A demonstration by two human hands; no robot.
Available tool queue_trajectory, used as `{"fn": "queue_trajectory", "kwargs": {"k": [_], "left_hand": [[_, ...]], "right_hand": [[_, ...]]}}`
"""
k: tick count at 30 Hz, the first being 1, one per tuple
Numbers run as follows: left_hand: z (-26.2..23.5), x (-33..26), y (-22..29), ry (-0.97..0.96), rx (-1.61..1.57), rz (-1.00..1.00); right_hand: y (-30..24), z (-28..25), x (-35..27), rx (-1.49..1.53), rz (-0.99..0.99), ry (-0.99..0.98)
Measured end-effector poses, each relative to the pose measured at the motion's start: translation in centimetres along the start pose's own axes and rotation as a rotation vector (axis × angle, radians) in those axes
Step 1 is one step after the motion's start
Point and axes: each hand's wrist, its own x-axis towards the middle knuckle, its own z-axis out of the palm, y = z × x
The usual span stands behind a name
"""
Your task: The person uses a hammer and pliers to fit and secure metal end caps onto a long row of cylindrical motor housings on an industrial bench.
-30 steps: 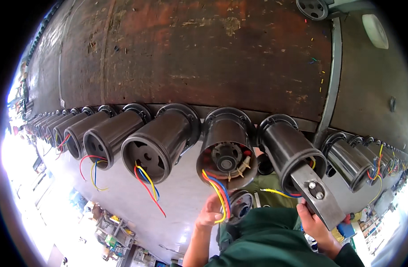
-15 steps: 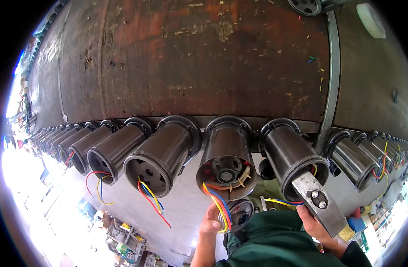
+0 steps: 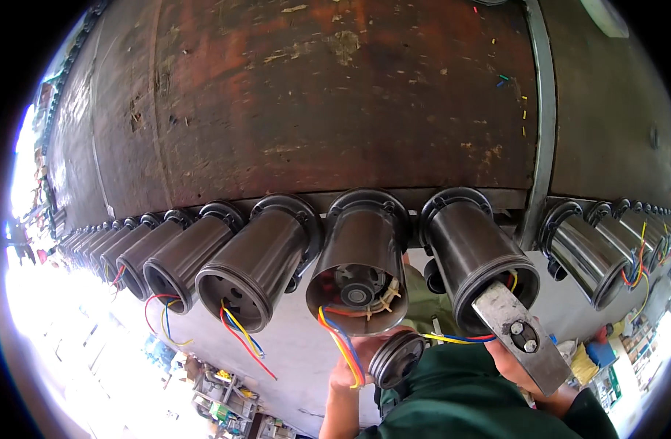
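Note:
My left hand (image 3: 353, 360) is closed round a round, ridged metal end cap (image 3: 398, 360), just below an open steel motor housing (image 3: 359, 238). Red, yellow and blue wires (image 3: 340, 344) hang out of this housing past my left hand. Inside it a round bearing seat (image 3: 358, 294) and tied leads show. At right, my right hand (image 3: 507, 362) grips a flat metal bar (image 3: 522, 336) with two bolts. Its upper end sits in the mouth of the neighbouring housing (image 3: 478, 249). My right fingers are partly hidden behind the bar. Wires (image 3: 456, 338) stick out leftward beside it.
A row of similar housings (image 3: 240, 263) sticks out from the bench edge, continuing left and right (image 3: 588, 252), with wires dangling. The worn brown bench top (image 3: 313, 110) lies beyond, crossed by a metal strip (image 3: 546, 110). Shelves with goods (image 3: 229, 399) stand lower left.
My left hand has moved the end cap slightly, tilting it so its ridged side shows. The bar stays in the right housing's mouth. The whole view has shifted a little.

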Motion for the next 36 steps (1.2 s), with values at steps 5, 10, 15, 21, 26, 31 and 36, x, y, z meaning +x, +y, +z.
{"fn": "queue_trajectory", "kwargs": {"k": [5, 10, 15, 21, 26, 31, 36], "left_hand": [[0.7, -0.1, 0.0, 0.017, -0.028, -0.015], [3.9, -0.6, 1.7, -0.016, -0.037, 0.030], [8.8, -2.5, 4.8, -0.019, 0.018, 0.076], [14.4, -3.8, 5.9, -0.004, -0.144, 0.156], [17.9, -2.0, 6.9, -0.041, -0.404, 0.128], [17.2, -0.4, 7.3, -0.356, -0.340, 0.215], [18.9, 0.2, 8.3, -0.340, -0.351, 0.165]], "right_hand": [[1.1, 0.4, -0.1, 0.009, -0.012, -0.010], [0.5, 0.6, 0.2, 0.083, -0.085, 0.114], [-0.5, 0.2, -0.4, 0.234, -0.078, 0.196], [-2.2, -1.7, -1.6, 0.056, -0.046, 0.197], [-1.5, -1.6, -1.6, 0.033, -0.150, 0.325], [-2.5, -2.0, -2.5, -0.032, -0.181, 0.354], [-2.7, -2.1, -3.3, -0.059, -0.184, 0.391]]}}
